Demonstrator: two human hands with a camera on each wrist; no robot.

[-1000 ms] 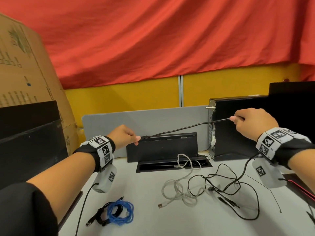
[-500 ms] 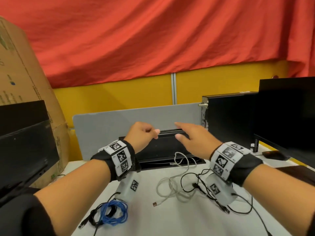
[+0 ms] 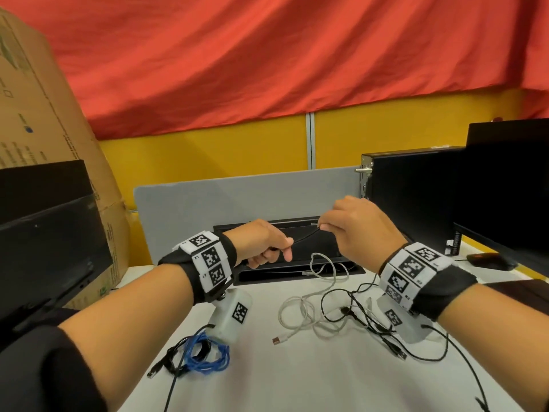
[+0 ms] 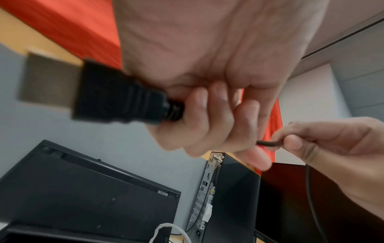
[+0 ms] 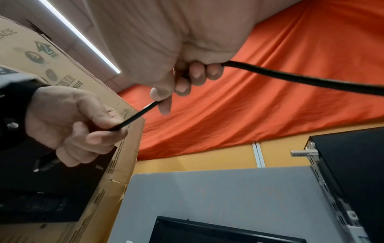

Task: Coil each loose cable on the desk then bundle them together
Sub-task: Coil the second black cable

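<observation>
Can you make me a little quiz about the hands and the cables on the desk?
1. True or false: both the left hand and the right hand hold the black cable.
2. Which colour is the cable already coiled at the near left of the desk? A) red B) blue C) green
3. Fill in: the loose white cable lies on the desk with no ____ touching it.

Key
1. True. The black cable runs between the two hands.
2. B. The blue cable lies coiled there.
3. hand
</observation>
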